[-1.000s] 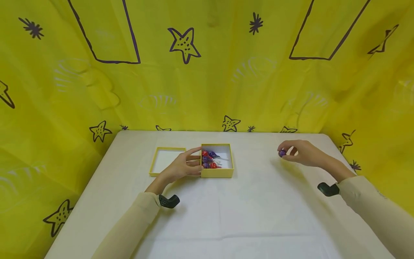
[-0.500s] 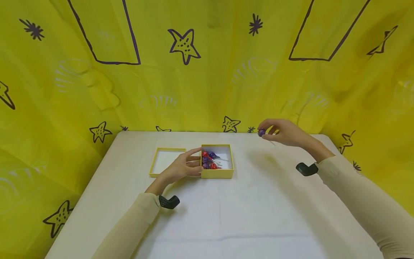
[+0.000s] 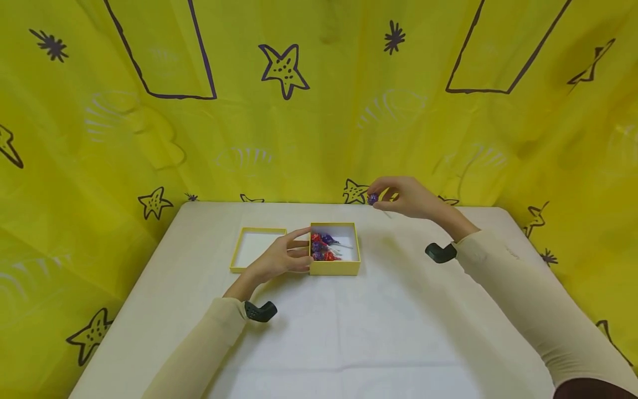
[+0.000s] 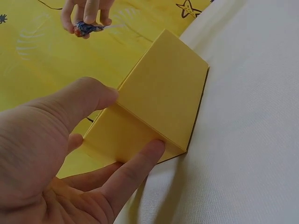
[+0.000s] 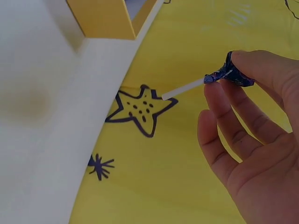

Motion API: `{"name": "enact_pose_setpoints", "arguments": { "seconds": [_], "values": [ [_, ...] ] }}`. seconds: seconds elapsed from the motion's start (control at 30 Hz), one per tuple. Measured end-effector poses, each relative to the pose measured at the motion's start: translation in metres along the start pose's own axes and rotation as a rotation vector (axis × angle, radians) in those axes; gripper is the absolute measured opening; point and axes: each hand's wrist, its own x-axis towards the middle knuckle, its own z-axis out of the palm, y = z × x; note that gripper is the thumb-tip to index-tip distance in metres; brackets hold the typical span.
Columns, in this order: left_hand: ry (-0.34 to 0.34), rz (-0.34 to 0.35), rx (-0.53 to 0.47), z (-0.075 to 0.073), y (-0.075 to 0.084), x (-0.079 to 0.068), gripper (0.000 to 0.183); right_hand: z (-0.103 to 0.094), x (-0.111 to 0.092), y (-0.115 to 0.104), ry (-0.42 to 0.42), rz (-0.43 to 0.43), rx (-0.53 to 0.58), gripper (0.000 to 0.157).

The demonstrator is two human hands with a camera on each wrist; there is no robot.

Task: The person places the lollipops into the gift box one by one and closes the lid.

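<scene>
My right hand (image 3: 406,195) pinches a lollipop (image 3: 372,199) by its wrapped head, raised above the back of the table. In the right wrist view the lollipop (image 5: 229,72) shows a dark blue-purple wrapper, its white stick (image 5: 184,88) pointing left. Beside the yellow box (image 3: 335,268), my left hand (image 3: 276,257) rests its spread fingers against the left wall. The left wrist view has the thumb at the box's top near corner and a fingertip (image 4: 156,147) on the side. Several red and purple lollipops (image 3: 323,246) lie in the box's left half.
The box lid (image 3: 236,257), white inside with a yellow rim, lies left of the box, partly behind the left hand. A white cloth covers the table (image 3: 379,332). A yellow patterned curtain (image 3: 319,127) hangs along the back and sides.
My right hand has risen and moved left with the lollipop, from the table's right side to behind and right of the box. The left hand and box have stayed put.
</scene>
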Motion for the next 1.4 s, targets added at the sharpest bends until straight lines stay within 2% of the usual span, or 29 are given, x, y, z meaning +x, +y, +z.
{"name": "enact_pose_setpoints", "arguments": {
  "seconds": [0.37, 0.63, 0.83, 1.1, 1.4],
  "values": [
    [0.009, -0.008, 0.013, -0.001, -0.001, -0.001, 0.084, 0.021, 0.024, -0.018, -0.032, -0.044, 0.039, 0.029],
    [0.017, -0.026, 0.037, 0.000, 0.000, 0.000, 0.084, 0.044, 0.039, -0.030, -0.097, -0.094, 0.075, 0.025],
    [0.019, -0.038, 0.027, 0.001, 0.001, 0.000, 0.084, 0.064, 0.044, -0.029, -0.173, -0.095, 0.083, 0.023],
    [0.018, -0.040, 0.022, 0.000, 0.002, 0.001, 0.083, 0.086, 0.045, -0.023, -0.259, -0.045, 0.098, 0.024],
    [0.007, -0.022, 0.016, 0.000, 0.001, 0.001, 0.083, 0.104, 0.046, -0.018, -0.291, -0.072, 0.043, 0.022]
  ]
}}
